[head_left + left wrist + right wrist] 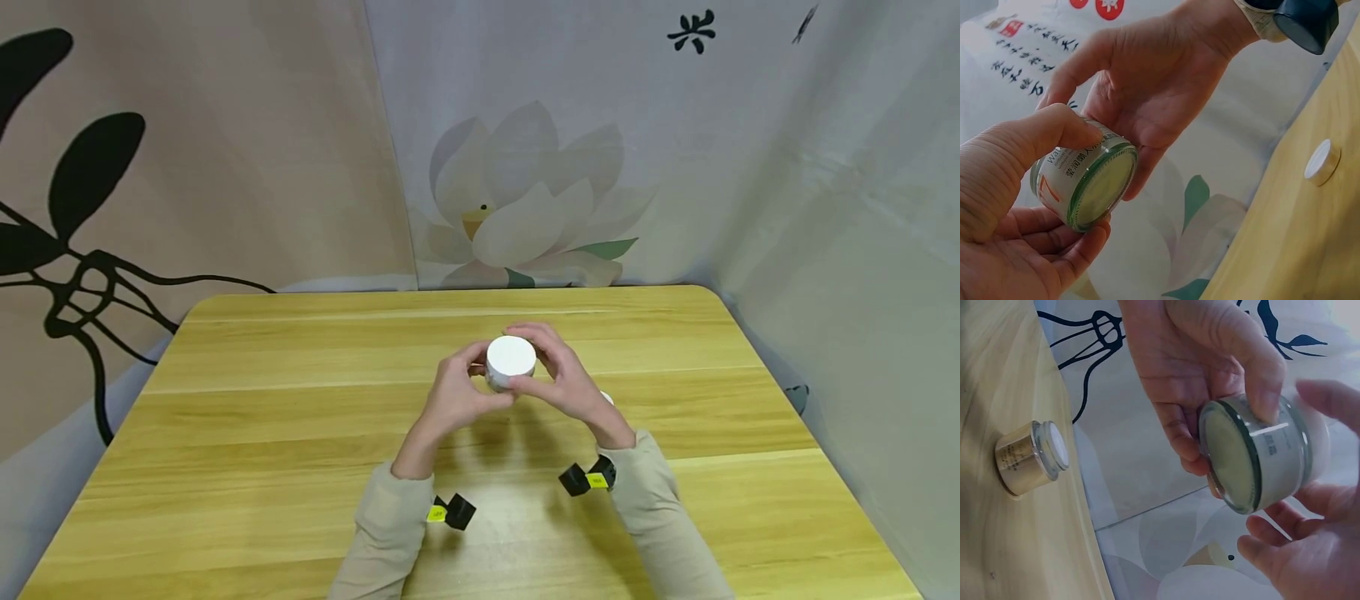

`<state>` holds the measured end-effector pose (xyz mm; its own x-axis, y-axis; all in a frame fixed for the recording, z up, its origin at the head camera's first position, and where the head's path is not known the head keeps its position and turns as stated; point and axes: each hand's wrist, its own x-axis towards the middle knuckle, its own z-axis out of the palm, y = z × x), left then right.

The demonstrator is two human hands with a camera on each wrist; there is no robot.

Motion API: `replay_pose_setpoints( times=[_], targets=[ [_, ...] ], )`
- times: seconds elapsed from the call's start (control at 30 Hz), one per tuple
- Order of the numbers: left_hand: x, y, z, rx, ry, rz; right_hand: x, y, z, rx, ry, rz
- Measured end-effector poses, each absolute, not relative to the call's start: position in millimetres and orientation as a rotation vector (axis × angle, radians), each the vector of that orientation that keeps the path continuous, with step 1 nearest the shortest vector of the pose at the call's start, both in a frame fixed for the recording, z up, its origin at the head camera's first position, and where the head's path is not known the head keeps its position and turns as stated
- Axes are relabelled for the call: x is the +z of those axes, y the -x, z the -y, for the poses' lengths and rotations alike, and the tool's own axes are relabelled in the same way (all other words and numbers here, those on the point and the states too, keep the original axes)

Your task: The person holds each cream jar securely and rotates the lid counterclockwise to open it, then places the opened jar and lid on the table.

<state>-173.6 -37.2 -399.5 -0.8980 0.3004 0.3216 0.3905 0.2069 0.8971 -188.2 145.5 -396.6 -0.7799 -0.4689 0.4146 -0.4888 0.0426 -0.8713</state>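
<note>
Above the table, my hands hold a small glass cream jar with a white lid point(511, 356). The left hand point(459, 392) grips the body; in the left wrist view its thumb presses the printed label of the jar point(1100, 181), whose greenish glass bottom faces that camera. The right hand point(562, 379) reaches round the lid end from the other side, its thumb and fingers on opposite sides of it. In the right wrist view the right hand point(1319, 550) and the lid end are blurred.
On the wooden table point(300, 500) stands a gold jar point(1025, 459) with a white top, seen in the right wrist view. A short round cap-like piece point(1322, 162) lies to the right, mostly behind the right wrist in the head view. Printed curtains point(300, 167) hang round the table.
</note>
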Motion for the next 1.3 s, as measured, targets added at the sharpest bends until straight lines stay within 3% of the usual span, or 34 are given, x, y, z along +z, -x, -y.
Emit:
replay_pose_setpoints(
  times=[0.17, 0.43, 0.77, 1.3],
  targets=[
    [-403.9, 176.7, 37.4, -1.794, 0.678, 2.371, -396.7, 187.7, -144.9, 1.883, -1.073, 2.261],
    [-403.7, 176.6, 37.4, -1.815, 0.661, 2.385, -394.5, 186.2, -142.6, 1.887, -0.873, 2.364],
    [-406.0, 177.2, 39.3, -1.794, 0.665, 2.364, -392.9, 186.8, -144.3, 1.898, -0.962, 2.311],
    [-406.4, 177.3, 39.6, -1.802, 0.656, 2.365, -396.7, 187.5, -150.7, 2.091, -0.846, 1.898]
  ],
)
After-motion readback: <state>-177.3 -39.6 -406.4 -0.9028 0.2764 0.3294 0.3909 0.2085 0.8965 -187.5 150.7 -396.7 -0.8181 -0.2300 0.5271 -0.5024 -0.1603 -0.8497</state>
